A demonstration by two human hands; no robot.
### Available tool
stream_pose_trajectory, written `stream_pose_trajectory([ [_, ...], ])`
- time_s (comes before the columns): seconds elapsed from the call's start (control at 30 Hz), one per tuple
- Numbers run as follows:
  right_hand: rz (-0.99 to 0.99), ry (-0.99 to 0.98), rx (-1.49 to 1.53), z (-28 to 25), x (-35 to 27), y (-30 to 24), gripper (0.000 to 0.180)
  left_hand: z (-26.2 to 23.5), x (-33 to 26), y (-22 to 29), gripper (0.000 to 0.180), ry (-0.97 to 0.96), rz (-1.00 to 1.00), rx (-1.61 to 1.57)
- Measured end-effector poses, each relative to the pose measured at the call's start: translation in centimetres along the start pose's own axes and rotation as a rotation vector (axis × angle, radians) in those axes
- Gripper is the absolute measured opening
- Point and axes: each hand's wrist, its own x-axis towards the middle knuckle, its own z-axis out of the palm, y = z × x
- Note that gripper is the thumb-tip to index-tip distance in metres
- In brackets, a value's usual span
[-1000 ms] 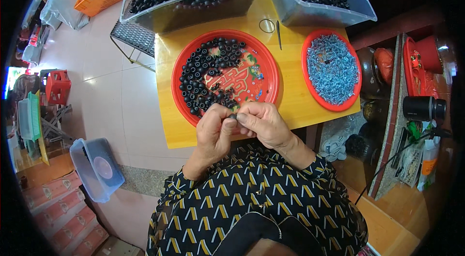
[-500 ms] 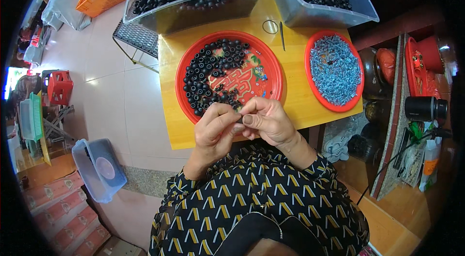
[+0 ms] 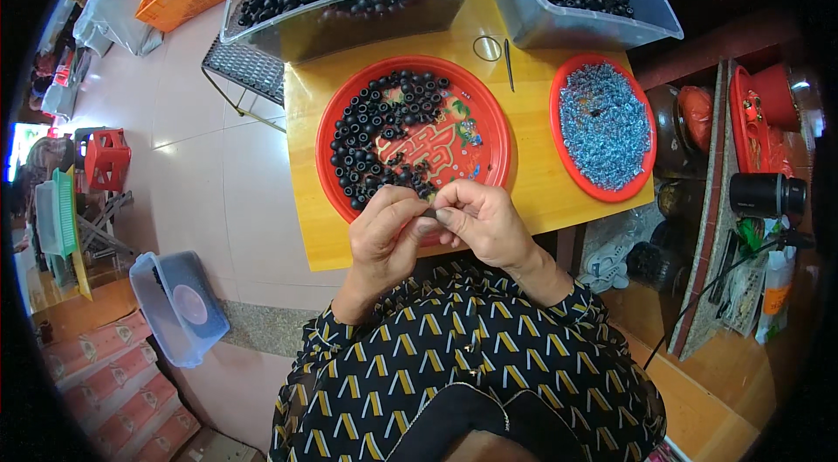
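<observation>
Left hand [image 3: 384, 231] and right hand [image 3: 480, 219] meet fingertip to fingertip, pinched on a small dark ring [image 3: 429, 213] above the round red plastic tray [image 3: 497, 134]. Risk: a loosened pinch likely drops the ring among the tray's loose black rings [image 3: 375, 126].

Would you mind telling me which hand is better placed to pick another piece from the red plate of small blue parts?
Probably the right hand: the plate of blue parts lies on its side of the table. The left hand sits nearer the plate of black rings.
</observation>
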Motion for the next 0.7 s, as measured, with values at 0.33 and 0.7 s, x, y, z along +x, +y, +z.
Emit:
stream_pose_trajectory([
  [0.33, -0.056, 0.030, -0.217, 0.6, 0.3, 0.4, 0.007, 0.3, -1.0, -0.8, 0.012, 0.082, -0.277, -0.271],
  [0.7, -0.181, 0.022, -0.397, -1.7, 0.7, 0.9, 0.003, -0.1, -0.9, -1.4, 0.018, 0.143, -0.444, -0.615],
])
